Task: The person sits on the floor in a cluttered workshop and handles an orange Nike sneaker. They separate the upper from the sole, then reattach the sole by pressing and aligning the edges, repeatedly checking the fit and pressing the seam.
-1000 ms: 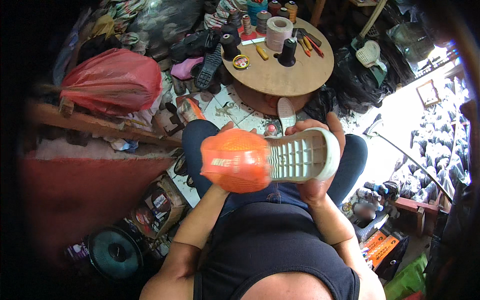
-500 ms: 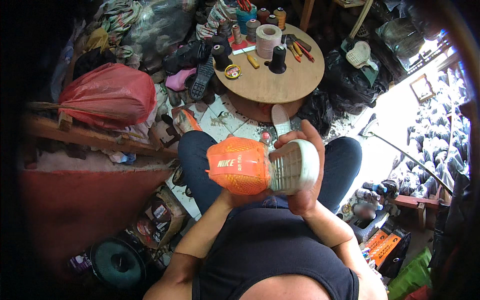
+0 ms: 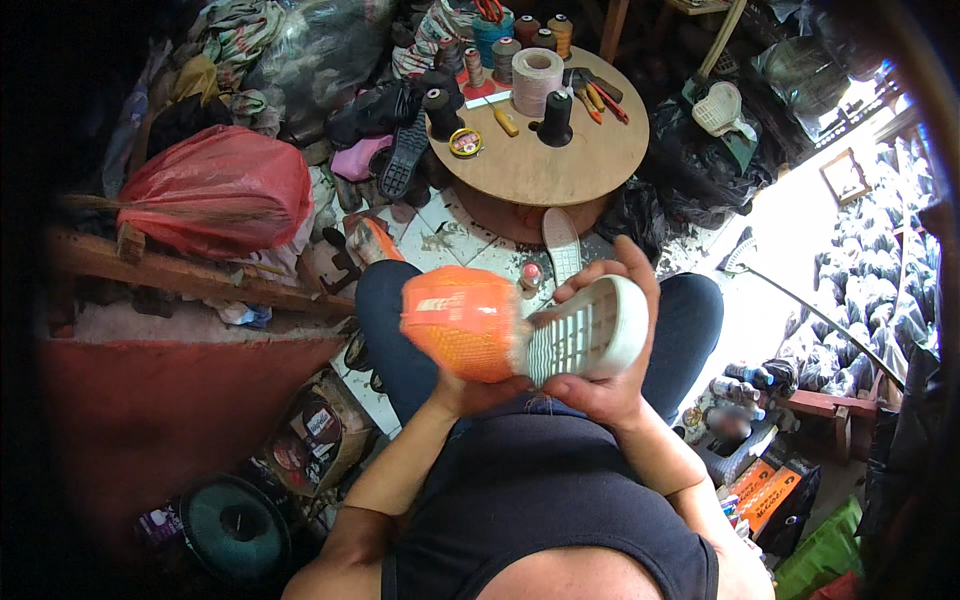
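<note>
An orange mesh sneaker (image 3: 462, 322) with a white ribbed sole (image 3: 590, 335) is held above my lap, sole turned toward the right. My left hand (image 3: 470, 392) cups the orange upper from underneath and is mostly hidden by it. My right hand (image 3: 608, 385) wraps the sole end, fingers curled over its top edge and thumb below. My knees in dark trousers show on either side of the shoe.
A round wooden table (image 3: 540, 160) stands ahead with thread spools, a tape roll (image 3: 536, 80), screwdrivers and a small tin. A loose white sole (image 3: 560, 245) lies on the tiled floor. A red plastic bag (image 3: 220, 190) and shoes are left; black bags right.
The shoe has been turned slightly in both hands and lifted closer to my chest; its sole now tilts more to the right. Both hands kept their hold.
</note>
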The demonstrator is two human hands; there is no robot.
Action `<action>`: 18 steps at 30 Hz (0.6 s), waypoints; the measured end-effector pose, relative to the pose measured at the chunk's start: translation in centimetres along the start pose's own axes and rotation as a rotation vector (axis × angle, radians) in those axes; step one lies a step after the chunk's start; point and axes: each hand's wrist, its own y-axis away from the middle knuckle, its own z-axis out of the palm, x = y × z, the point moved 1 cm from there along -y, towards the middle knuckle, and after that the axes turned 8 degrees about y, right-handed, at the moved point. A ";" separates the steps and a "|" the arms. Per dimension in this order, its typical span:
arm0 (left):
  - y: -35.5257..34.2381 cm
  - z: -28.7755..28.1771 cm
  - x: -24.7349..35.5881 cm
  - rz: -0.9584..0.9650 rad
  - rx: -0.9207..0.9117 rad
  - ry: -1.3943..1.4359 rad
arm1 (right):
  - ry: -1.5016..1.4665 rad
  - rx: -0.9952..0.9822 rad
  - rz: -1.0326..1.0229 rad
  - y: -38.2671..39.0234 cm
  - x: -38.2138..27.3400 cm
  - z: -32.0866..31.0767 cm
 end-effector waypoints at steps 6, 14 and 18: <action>-0.3 0.3 -0.2 0.510 0.093 0.103 | -0.117 0.030 -0.173 0.1 -0.2 -0.4; -0.3 0.9 -0.4 0.449 -0.059 -0.377 | 0.182 -0.257 -0.227 0.8 -0.6 0.2; -0.7 2.1 0.3 0.500 0.008 -0.210 | 0.085 -0.219 -0.272 0.6 0.3 0.6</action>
